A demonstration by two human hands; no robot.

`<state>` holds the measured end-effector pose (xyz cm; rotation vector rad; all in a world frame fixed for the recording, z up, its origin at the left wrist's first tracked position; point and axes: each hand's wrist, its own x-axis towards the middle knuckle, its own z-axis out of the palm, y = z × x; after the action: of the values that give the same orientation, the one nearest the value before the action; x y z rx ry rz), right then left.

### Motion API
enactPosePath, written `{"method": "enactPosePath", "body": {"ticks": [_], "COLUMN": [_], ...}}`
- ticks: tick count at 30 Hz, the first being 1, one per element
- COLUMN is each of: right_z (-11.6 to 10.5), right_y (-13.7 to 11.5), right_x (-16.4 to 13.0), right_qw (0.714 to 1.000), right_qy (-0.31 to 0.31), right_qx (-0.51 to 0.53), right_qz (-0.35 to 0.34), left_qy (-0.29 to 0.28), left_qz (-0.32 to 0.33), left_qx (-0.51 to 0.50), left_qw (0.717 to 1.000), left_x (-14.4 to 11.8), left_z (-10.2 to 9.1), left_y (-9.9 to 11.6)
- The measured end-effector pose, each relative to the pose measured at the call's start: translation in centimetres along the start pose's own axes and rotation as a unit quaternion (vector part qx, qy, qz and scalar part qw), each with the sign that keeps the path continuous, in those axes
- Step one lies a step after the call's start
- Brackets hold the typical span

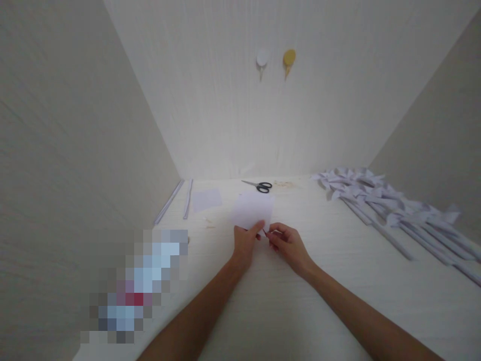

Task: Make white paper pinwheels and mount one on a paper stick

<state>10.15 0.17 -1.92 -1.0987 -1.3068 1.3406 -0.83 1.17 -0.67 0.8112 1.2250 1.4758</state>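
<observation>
L hand (245, 243) clamped on near edge of paper (252, 208), mid-table (338, 306), just this side of scissors (259, 186). R hand (288, 245) close by, small gap b/w, fingertips pinching thin red item (264, 232) at paper's near R corner. 2nd sheet (207, 199) + 2 sticks (188, 199) to L; pinwheels (361, 185) heaped R.

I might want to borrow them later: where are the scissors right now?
In the head view, the scissors lie a little right of centre, near the back wall, just beyond the white sheet that the left hand holds.
</observation>
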Motion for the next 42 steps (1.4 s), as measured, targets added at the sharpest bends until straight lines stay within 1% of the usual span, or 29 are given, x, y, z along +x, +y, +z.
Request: {"method": "enactPosePath", "body": {"ticks": [11,16,18,22,26,34,38,42], "right_z": [-0.1,-0.3,-0.2,-0.1,0.0,-0.1,0.0,0.0], "right_y": [-0.2,-0.3,-0.4,-0.2,0.3,0.3,-0.1,-0.4], "right_x": [0.0,-0.3,-0.3,-0.1,0.1,-0.2,-0.3,-0.3], "right_qw": [1.0,0.999,0.999,1.0,0.999,0.999,0.999,0.999], "right_qy": [0.003,-0.014,-0.01,0.006,0.014,0.023,0.017,0.011], "right_qx": [0.0,0.036,0.036,-0.008,-0.029,-0.036,-0.026,-0.025], "right_qz": [-0.008,-0.015,-0.015,-0.007,-0.007,-0.034,-0.041,-0.03], "left_qy": [-0.007,0.017,0.004,-0.029,-0.025,-0.048,-0.043,-0.076], "left_qz": [-0.011,-0.009,-0.005,0.005,-0.006,-0.015,0.002,0.027], "left_qx": [0.014,-0.006,0.002,0.038,0.04,0.027,0.016,0.0], "left_qw": [1.0,1.0,1.0,0.999,0.999,0.998,0.999,0.997], "left_x": [0.2,0.3,0.2,0.0,-0.1,-0.2,-0.4,-0.7], "left_z": [-0.2,-0.1,-0.1,0.0,0.0,0.0,0.1,0.1], "left_y": [-0.5,-0.3,-0.1,0.0,-0.2,0.0,0.2,0.1]}}
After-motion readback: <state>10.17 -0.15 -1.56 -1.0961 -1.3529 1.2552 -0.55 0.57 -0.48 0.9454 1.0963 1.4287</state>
